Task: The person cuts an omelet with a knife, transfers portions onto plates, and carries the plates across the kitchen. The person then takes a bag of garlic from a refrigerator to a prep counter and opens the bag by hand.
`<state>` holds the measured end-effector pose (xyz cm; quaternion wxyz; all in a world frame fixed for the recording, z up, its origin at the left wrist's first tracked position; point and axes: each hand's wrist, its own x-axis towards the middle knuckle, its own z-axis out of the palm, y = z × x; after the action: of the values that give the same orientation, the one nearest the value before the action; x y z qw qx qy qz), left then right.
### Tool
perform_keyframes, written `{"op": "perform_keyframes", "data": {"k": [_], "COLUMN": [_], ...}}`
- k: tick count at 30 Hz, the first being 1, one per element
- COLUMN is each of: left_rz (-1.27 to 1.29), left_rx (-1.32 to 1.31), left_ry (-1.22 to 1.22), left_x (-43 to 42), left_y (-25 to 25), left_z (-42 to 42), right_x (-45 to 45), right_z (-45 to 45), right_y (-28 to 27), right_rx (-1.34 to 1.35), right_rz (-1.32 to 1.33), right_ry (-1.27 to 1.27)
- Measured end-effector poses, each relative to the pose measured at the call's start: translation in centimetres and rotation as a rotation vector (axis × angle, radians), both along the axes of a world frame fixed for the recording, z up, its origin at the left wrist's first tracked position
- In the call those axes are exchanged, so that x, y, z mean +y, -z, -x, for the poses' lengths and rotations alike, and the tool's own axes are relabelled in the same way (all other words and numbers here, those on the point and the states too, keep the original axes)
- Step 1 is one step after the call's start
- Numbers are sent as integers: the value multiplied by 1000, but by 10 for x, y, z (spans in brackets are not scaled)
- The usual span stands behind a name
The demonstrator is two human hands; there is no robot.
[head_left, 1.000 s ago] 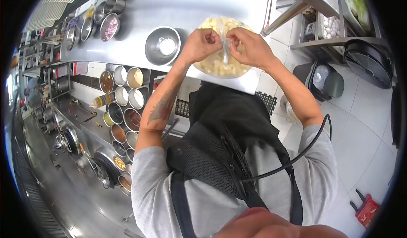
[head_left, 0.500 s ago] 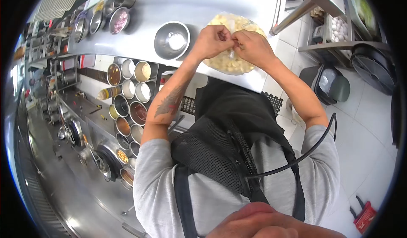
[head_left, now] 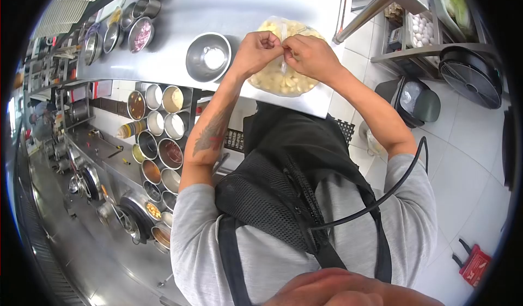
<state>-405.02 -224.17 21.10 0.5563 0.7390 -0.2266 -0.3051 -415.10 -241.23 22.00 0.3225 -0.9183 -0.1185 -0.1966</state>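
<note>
A clear plastic bag full of pale yellow chunks lies on the steel counter, near its front right corner. Over the middle of the bag, my left hand pinches the bag's gathered plastic. Touching it at the fingertips, my right hand is pinched on the same plastic. The exact spot under the fingertips is partly hidden. Just left of the bag stands a steel bowl with something white at its bottom.
Steel bowls, one with chopped purple onion, stand at the counter's left. Below are several round containers of sauces and ingredients. To the right are a shelf with eggs, a black fan and a bin.
Both hands have stayed over the bag, their fingertips coming together from slightly apart. The view has shifted a little and back.
</note>
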Motion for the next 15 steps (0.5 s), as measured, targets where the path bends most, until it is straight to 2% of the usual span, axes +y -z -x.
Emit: {"op": "perform_keyframes", "data": {"k": [9, 11, 12, 15], "left_rz": [-190, -86, -39, 40], "left_rx": [-174, -149, -95, -30], "left_ry": [60, -92, -15, 19], "left_x": [-4, 1, 1, -3], "left_y": [-11, 10, 2, -2], "left_z": [0, -12, -9, -1], "right_x": [-4, -10, -11, -4], "right_z": [1, 6, 4, 8], "right_y": [6, 4, 0, -2], "right_rx": [62, 109, 103, 60], "right_rz": [39, 21, 23, -54], "right_ry": [47, 62, 65, 92]}}
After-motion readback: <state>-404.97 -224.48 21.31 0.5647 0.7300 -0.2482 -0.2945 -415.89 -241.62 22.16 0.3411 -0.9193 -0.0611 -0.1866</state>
